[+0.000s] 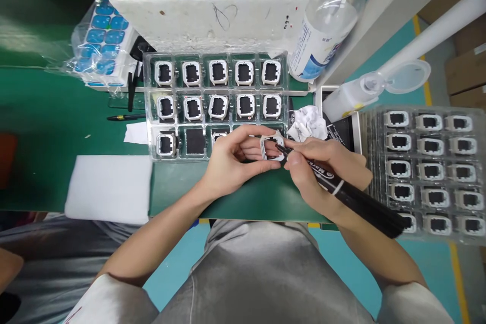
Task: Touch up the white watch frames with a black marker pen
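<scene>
At left, the soft white foam sheet [108, 187] looks light and easily creased. Right of it, at the far side of the green table [172, 192], the clear tray [178, 91] seems thin and flexible, better supported under its rim. Near its right near corner, the left hand [228, 164] holds a small pale frame [263, 147] between thumb and fingers. The frame looks light and stiff, perhaps smooth enough to slip; its outer edges offer the safest hold, as its thin inner tabs could bend or scuff. The right hand [336, 159] grips a black marker [364, 207] close to its tip, which is at the frame's opening; its thick barrel looks rigid and steady to hold.
</scene>
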`<state>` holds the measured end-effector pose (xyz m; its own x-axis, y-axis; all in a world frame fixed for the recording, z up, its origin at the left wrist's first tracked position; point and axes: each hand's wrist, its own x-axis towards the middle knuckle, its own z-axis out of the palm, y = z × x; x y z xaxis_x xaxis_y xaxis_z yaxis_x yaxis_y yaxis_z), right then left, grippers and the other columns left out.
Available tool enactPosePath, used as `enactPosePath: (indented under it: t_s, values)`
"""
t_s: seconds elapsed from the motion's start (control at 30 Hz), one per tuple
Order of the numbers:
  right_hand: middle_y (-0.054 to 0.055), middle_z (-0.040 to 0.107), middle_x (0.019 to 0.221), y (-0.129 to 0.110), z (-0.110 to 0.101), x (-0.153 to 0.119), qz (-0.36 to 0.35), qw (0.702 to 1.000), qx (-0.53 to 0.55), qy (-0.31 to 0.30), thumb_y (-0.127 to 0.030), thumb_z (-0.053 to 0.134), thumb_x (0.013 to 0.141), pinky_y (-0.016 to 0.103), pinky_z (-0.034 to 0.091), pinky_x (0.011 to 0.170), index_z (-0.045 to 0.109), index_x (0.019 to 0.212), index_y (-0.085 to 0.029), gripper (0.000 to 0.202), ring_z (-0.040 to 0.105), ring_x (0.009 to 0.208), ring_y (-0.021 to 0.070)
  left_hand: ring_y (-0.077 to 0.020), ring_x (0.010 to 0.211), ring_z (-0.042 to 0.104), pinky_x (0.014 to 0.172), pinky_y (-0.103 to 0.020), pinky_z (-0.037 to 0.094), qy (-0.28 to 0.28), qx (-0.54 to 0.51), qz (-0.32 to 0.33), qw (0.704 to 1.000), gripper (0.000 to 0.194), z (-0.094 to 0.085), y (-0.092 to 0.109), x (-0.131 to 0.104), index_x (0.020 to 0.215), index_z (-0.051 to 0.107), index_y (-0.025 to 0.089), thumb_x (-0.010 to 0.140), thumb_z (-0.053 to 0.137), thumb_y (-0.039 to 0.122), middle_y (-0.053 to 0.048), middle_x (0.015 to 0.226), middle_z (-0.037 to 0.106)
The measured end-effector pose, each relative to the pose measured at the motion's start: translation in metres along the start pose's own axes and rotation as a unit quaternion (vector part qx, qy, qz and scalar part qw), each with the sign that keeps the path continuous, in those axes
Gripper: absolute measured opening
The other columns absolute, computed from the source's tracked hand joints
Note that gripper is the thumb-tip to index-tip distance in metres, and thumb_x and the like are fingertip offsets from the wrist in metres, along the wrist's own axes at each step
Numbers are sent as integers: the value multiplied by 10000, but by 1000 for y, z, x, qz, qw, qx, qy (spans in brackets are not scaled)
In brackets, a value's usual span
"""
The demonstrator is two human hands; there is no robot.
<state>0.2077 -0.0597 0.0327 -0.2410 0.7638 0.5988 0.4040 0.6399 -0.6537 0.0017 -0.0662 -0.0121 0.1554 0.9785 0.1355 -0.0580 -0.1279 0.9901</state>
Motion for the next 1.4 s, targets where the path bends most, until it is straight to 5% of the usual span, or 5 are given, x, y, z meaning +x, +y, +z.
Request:
enactPosePath:
  t_s: [0.17, 0.57, 1.0, 1.2, 1.4]
  values:
    - [20, 761, 785, 5, 7, -4, -19, 998, 26, 62, -254, 668, 1065, 316, 752, 736, 706, 863, -243, 207, 848, 850, 227, -261, 972, 897, 888, -292, 776, -59, -91, -68, 992, 622, -5, 1, 6, 1286, 728, 207, 822, 1065, 449, -79, 1031, 887]
    - [19, 812, 890, -1, -21, 3, 9, 994, 74, -78, -65, 726, 968, 407, 779, 1007, 757, 922, -228, 172, 862, 930, 252, -293, 949, 899, 836, -321, 785, -98, -137, -94, 981, 630, -9, -3, 8, 1343, 756, 261, 841, 1045, 507, -86, 1093, 894]
    - [30, 820, 944, 1, -35, 3, 76, 983, 15, -164, -192, 782, 1031, 246, 737, 725, 836, 1109, -242, 108, 844, 842, 199, -237, 727, 869, 673, -265, 767, -65, -131, -90, 985, 537, -3, 10, -2, 1295, 829, 238, 828, 1062, 364, -47, 963, 892]
    - [21, 725, 729, -11, -11, -6, 54, 995, -37, 77, -352, 691, 1049, 329, 755, 726, 796, 871, -226, 242, 707, 553, 177, -225, 819, 874, 784, -278, 783, -9, 3, -8, 1000, 589, 4, 18, -12, 1319, 827, 219, 811, 1074, 385, -60, 991, 891]
    - [9, 810, 948, -11, -50, 11, 72, 967, -51, -237, -226, 715, 1040, 312, 756, 727, 815, 1068, -250, 106, 795, 699, 192, -205, 866, 869, 829, -276, 781, 5, 43, 41, 998, 521, 6, 15, -14, 1339, 811, 238, 883, 1023, 371, -49, 1036, 892]
